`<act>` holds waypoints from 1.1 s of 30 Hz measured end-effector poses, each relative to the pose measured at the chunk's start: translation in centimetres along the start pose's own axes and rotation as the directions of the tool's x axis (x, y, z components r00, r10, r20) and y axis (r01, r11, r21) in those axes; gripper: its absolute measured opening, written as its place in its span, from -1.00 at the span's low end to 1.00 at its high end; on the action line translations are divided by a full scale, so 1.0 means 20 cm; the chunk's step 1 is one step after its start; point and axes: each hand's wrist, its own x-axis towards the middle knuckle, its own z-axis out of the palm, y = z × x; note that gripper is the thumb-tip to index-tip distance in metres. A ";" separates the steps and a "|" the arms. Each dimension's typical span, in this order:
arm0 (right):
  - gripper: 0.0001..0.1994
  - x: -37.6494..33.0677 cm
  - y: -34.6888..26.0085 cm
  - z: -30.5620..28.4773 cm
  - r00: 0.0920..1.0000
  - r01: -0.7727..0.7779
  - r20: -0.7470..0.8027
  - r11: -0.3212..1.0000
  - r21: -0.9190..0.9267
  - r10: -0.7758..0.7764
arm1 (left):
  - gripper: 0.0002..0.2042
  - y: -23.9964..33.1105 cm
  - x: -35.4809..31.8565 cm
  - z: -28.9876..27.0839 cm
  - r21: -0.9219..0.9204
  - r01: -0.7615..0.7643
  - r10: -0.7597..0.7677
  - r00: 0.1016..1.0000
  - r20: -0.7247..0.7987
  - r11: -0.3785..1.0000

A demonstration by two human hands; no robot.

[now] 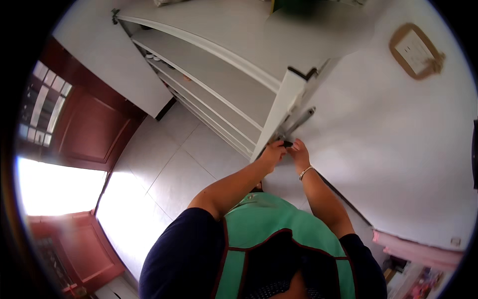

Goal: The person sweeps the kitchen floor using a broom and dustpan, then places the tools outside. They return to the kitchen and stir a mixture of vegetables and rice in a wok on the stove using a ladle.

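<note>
Both my hands meet at the near end of a white shelf unit (279,109), close to the wall. My left hand (272,155) is closed, its fingers on a small black object (287,143) whose kind I cannot make out. My right hand (299,153), with a bracelet (305,172) at the wrist, has its fingertips curled at the same black object from the other side. Just beyond the fingers, a grey, long-handled thing (301,119) slants up between the unit's end and the wall. Its lower part is hidden behind my hands.
Open shelves (219,89) run away to the left, with several small items far along them. Reddish-brown doors (89,119) stand at the left by a bright opening. A framed panel (413,52) is on the white wall at right. Pink cloth (413,246) hangs lower right.
</note>
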 end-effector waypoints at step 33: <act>-0.69 -1.46 -0.52 0.18 0.319 0.593 0.948 0.777 -0.210 0.014 | -0.63 -0.50 -1.68 -0.26 0.910 0.083 0.603 0.724 -0.335 0.405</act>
